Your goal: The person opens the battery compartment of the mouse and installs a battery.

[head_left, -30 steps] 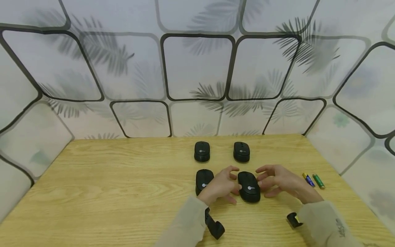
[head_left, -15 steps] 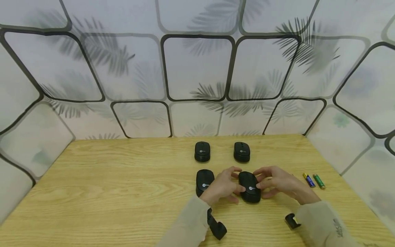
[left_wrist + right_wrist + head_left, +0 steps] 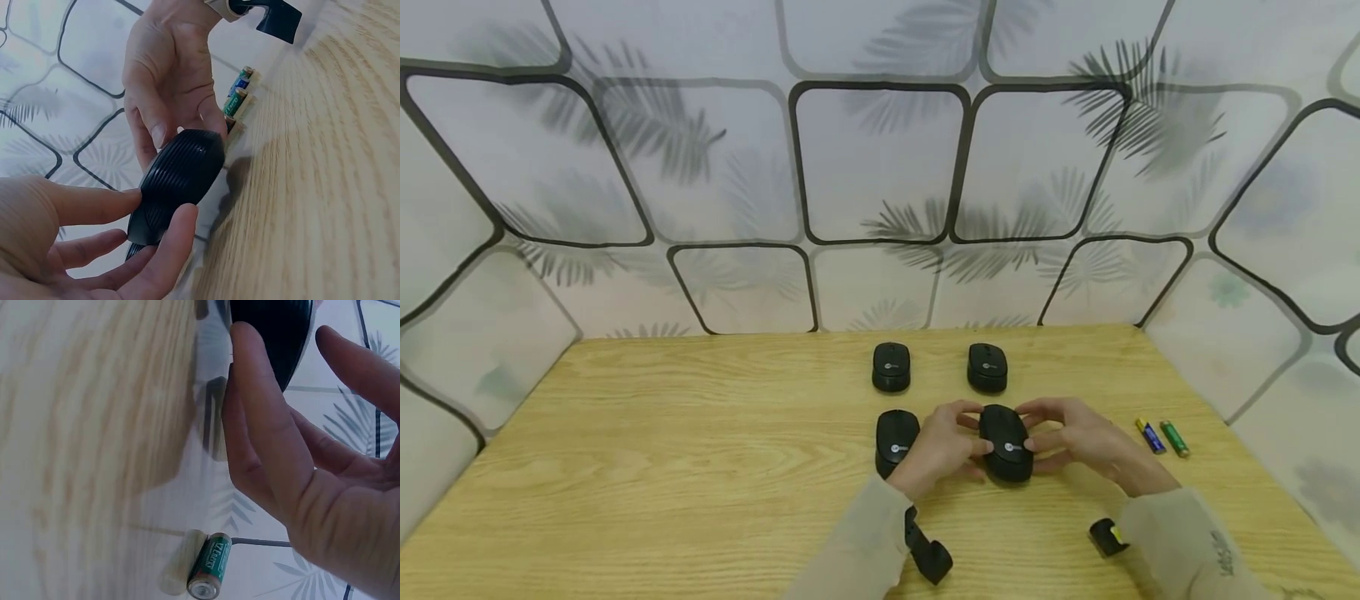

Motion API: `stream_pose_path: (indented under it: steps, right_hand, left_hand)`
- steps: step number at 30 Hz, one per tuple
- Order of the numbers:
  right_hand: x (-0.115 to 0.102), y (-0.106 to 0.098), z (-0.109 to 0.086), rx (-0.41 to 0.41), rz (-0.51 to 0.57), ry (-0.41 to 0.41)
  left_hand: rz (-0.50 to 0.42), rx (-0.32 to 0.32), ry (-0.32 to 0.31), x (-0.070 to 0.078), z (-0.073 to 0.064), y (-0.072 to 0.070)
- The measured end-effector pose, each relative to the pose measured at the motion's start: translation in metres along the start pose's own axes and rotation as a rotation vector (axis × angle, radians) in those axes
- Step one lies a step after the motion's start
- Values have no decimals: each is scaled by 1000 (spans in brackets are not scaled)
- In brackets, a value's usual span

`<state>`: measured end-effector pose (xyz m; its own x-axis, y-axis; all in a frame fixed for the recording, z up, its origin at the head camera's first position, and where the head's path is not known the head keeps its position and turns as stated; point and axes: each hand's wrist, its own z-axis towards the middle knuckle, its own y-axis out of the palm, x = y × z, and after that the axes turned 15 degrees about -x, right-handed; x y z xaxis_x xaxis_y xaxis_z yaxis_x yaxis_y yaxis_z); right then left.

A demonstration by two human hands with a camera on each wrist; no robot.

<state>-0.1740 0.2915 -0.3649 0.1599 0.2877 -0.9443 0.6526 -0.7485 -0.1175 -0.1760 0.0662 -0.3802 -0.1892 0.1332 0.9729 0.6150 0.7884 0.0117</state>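
A black computer mouse is held between both hands in the head view, its logo side up. My left hand grips its left side, thumb on the near top edge. On the right side, my right hand holds it with thumb and fingers. The left wrist view shows the ribbed side of the mouse raised off the wooden table, with a shadow beside it. From the right wrist, a fingertip lies against the dark shell.
Two more black mice, one at back left and one at back right, stand behind the hands. A third mouse is partly hidden by the left hand. A blue battery and a green battery lie at the right.
Both hands have closed in on the mouse from its sides. It has risen from the table and shifted slightly away from me.
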Motion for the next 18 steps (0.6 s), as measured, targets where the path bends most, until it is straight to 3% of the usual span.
stream_pose_path:
  steps: [6,18]
  right_hand:
    - [-2,-1,0,25,16,-22]
    - [-6,4,1,-5,22,-97]
  left_hand:
    - [-77,-36,24,-1,-1,-4]
    - [-71,-46,72,2,-10,-10]
